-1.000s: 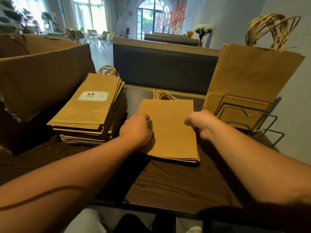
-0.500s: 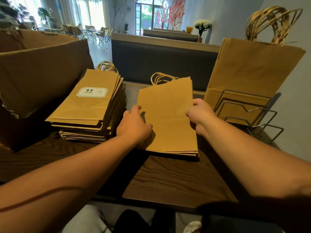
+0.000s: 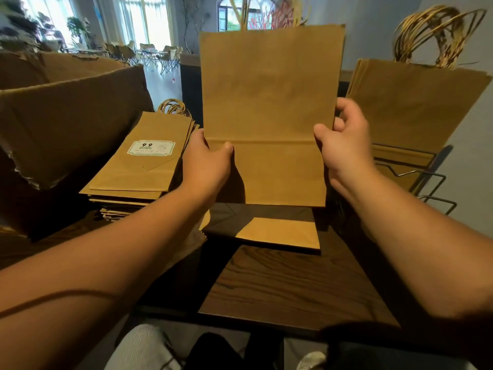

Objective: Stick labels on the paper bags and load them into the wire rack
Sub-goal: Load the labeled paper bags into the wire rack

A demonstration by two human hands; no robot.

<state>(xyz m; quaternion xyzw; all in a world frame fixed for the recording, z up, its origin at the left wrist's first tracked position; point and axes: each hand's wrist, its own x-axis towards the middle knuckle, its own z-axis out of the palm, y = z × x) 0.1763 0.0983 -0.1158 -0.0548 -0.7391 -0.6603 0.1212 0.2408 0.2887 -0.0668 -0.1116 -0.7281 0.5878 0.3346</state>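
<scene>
We've got a paper bag [image 3: 269, 102] up off the table [image 3: 293, 287], held upright in front of us, handles at the top, its long axis running vertical. Our left hand [image 3: 206, 162] pinches the left edge near the bottom fold, thumb across the face; our right hand [image 3: 344, 146] curls round the right edge a touch higher. Both grips are closed on the bag, neither hand free.

Now the bit that matters: the wire rack [image 3: 424, 180] sits to the right, just past our right hand, with a batch of bags [image 3: 416, 102] already standing in it, handles up. So the held bag is oriented the same way as those, and the right hand is the nearer one to carry it across. No label shows on the face turned toward us; the far side we can't see.

To the left lies the flat stack of bags [image 3: 138, 172], its top one bearing a label [image 3: 151, 147]. More bags [image 3: 277, 232] lie flat beneath the lifted one.
</scene>
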